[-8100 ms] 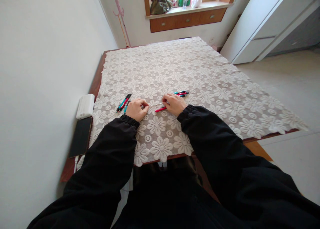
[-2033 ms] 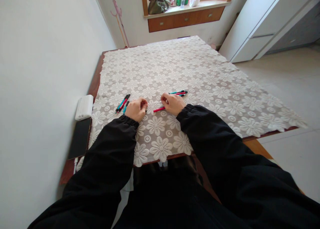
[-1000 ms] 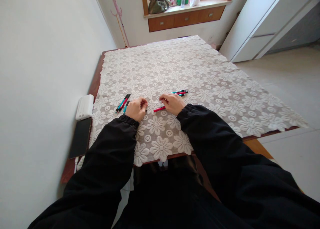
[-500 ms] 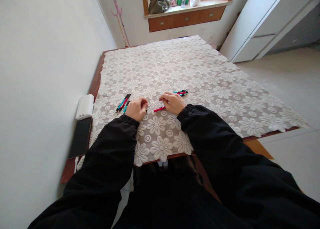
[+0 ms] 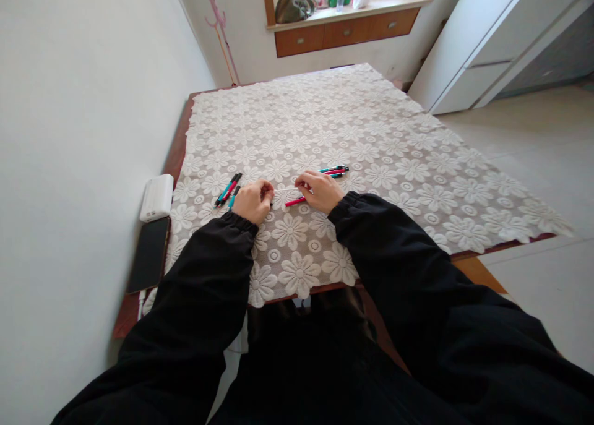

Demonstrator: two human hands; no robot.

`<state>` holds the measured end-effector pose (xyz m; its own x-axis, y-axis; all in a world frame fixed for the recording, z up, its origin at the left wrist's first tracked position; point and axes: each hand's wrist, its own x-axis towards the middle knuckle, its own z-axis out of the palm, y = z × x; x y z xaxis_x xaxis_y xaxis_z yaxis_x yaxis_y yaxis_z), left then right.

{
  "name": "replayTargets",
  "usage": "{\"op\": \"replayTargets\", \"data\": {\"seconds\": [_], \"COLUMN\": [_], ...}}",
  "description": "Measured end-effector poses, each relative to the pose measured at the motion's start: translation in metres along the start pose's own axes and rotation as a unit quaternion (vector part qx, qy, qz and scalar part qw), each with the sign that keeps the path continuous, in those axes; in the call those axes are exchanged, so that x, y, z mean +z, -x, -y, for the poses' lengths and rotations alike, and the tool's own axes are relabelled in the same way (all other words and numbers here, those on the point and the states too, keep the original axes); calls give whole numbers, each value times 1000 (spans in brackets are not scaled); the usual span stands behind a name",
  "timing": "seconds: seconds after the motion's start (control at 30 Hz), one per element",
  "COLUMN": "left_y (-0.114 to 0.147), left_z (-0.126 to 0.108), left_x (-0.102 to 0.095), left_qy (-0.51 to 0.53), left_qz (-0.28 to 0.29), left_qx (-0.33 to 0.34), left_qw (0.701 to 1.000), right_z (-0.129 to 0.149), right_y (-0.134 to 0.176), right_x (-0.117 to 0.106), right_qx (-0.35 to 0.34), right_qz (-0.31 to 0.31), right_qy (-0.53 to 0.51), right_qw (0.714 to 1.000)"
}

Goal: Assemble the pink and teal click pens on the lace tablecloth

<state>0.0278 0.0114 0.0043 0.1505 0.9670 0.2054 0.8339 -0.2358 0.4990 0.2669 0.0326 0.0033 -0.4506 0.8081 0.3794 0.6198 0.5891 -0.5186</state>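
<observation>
A thin whitish pen refill (image 5: 284, 190) stretches level between my two hands, just above the cloth. My left hand (image 5: 254, 201) is closed in a pinch at its left end, and my right hand (image 5: 321, 190) pinches the right end. Beneath the right fingers lies a red pen barrel (image 5: 294, 202), its right part hidden by the hand. Beside my left hand rests a teal pen part with a dark tip (image 5: 234, 198), partly covered. Farther left is a small group of teal and red pens (image 5: 228, 190). Several more teal and red pens (image 5: 336, 171) lie just behind my right hand.
A white floral lace cloth (image 5: 297, 122) covers the table. Along the left edge, by the wall, are a white power bank (image 5: 156, 197) and a black phone (image 5: 148, 255) with a white cable (image 5: 141, 304). A windowsill with drawers (image 5: 346, 34) stands beyond the table.
Both hands keep almost the same place and grip on the refill. The view has shifted very slightly; the pens on the cloth have not moved.
</observation>
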Motion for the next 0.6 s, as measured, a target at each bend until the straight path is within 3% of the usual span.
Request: {"op": "replayTargets", "data": {"seconds": [0.27,0.6], "left_y": [-1,-1], "left_z": [1,2], "left_x": [1,1], "left_qy": [2,-3], "left_qz": [2,-2], "left_qx": [0,3], "left_qw": [1000,1000], "right_z": [0,0], "right_y": [0,0], "right_x": [0,1], "right_qx": [51,29], "right_qz": [2,15], "right_qy": [22,24], "right_qw": [998,999]}}
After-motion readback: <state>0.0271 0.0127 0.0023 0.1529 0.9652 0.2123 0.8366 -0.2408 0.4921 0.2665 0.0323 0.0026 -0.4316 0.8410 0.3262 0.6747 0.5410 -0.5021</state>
